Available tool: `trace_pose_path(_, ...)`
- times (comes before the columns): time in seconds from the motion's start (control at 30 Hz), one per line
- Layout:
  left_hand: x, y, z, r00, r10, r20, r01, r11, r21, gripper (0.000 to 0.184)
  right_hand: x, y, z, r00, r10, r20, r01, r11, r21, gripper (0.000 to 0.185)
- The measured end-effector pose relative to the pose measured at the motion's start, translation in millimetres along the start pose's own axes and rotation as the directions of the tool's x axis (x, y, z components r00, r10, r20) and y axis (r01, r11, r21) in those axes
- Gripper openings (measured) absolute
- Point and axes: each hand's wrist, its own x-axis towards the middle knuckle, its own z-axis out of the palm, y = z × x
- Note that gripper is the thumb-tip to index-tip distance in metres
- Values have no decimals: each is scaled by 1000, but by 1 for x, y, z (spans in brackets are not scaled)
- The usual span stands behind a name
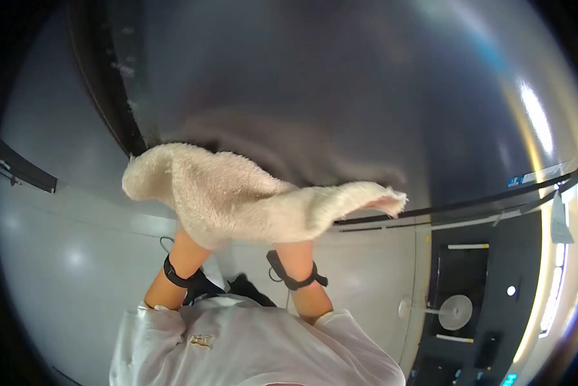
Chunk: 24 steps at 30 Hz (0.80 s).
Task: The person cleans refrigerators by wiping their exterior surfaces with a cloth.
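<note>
A fluffy cream-white towel (237,196) spreads from side to side before me, bunched in soft folds, its right end curling up. Both my forearms, the left forearm (187,254) and the right forearm (296,260), reach into it from below. The towel covers my left hand and my right hand completely, so their fingers and grip are hidden. Just beyond its upper edge is a large dark glossy panel (340,83), which mirrors the towel dimly. Whether the towel touches the panel cannot be made out. Each wrist wears a black strap.
A dark vertical trim strip (99,71) runs along the panel's left side. Below the panel's lower right edge is a black rail (456,212). A white standing fan (456,312) is farther off at right, before a dark wall. The pale floor (76,257) lies beneath me.
</note>
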Motion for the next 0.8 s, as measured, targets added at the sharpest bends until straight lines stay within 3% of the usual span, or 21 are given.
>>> trace_pose_path(0.1,-10,7,21,999,-18,33,20,998,-61,48,45,-19,-17,967,-127,-222,127,992,-17,112)
trace_pose_path(0.23,-18,18,27,1000,-11,22,13,996,-88,49,8,30,3,968,193,-159,-158,965,209,115)
trace_pose_path(0.27,-19,18,22,1000,-11,27,14,996,-92,49,15,15,4,984,86,-155,-88,996,-7,111)
trace_pose_path(0.3,-25,22,25,999,-13,36,17,995,-98,49,14,26,4,977,138,-164,-115,983,142,100)
trace_pose_path(0.37,-24,26,27,999,-4,38,8,994,-105,49,24,17,-16,977,-26,-214,12,998,-67,86)
trace_pose_path(0.43,-26,27,25,999,17,32,-13,993,-116,49,20,13,-21,944,73,-321,-58,997,56,81)
trace_pose_path(0.57,-10,42,43,996,83,30,-79,988,-133,50,46,6,-53,958,37,-285,-39,999,-3,84)
trace_pose_path(0.6,-5,48,51,995,100,25,-96,986,-138,50,57,-1,-55,940,90,-328,-39,986,160,88)
trace_pose_path(0.73,5,72,83,990,136,-24,-138,983,-122,50,33,105,-43,931,114,-347,-24,967,255,90)
trace_pose_path(0.8,-4,77,91,988,145,-45,-149,984,-97,51,45,105,-41,932,91,-352,-17,978,207,84)
